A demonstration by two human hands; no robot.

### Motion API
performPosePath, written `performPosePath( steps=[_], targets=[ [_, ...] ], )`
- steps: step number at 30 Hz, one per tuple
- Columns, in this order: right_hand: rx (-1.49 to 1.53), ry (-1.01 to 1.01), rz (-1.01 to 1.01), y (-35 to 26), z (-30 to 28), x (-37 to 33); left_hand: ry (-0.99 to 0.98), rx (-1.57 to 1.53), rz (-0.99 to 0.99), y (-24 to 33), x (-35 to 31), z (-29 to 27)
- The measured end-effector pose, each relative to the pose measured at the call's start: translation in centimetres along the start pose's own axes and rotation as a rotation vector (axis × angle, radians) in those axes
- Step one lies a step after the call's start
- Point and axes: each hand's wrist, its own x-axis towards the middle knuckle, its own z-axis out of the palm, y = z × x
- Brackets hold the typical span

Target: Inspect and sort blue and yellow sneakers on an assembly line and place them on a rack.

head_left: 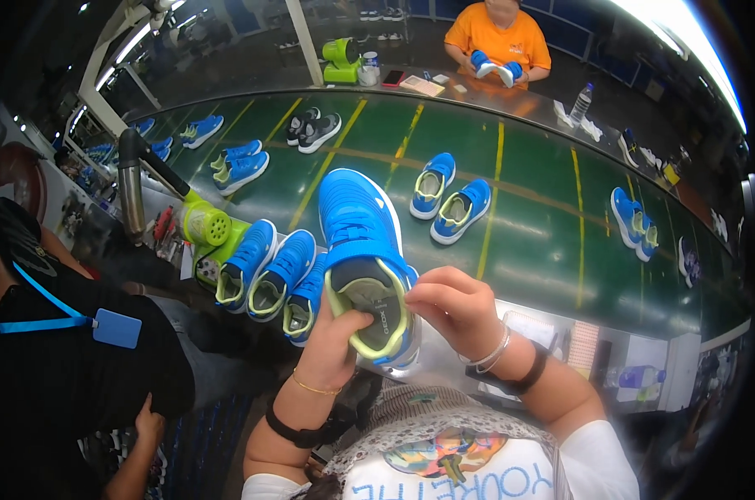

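A blue sneaker (359,212) with a white sole, lime-green collar lining and a strap across the instep is held up in front of me, toe pointing away. My left hand (329,348) grips its heel from the left, thumb inside the opening on the grey insole. At the right edge of the collar, beside the strap, my right hand (459,310) has its fingers pinched together against the shoe. Their tips partly hide what is between them. Just left of the held shoe, several matching blue sneakers (284,265) stand in a row.
A green conveyor belt (532,237) with yellow lines carries pairs of blue sneakers (452,200) and a dark grey pair (315,131). A lime-green heat blower (207,225) stands at the left. A person in black (77,333) is close on my left; another in orange (498,42) works across the belt.
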Motion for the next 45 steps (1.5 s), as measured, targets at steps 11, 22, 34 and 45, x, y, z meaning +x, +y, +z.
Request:
performPosePath(
  steps=[11, 22, 34, 45],
  targets=[
    [1.027, -0.126, 0.864, 2.0, 2.9, 0.7, 0.060, -0.115, -0.121, 0.2, 0.8, -2.3],
    [-0.037, -0.546, 0.983, 7.8, 1.7, -15.8, 0.055, -0.158, -0.380, -2.7, 2.8, -6.2],
    [-0.925, 0.472, 1.413, 10.6, -4.0, -36.4, -0.088, -0.100, -0.617, -6.0, 3.9, -5.0],
    [-1.037, 0.124, 1.606, 18.5, -9.1, -35.4, -0.129, -0.017, -0.572, -6.4, 3.7, -4.4]
  ],
)
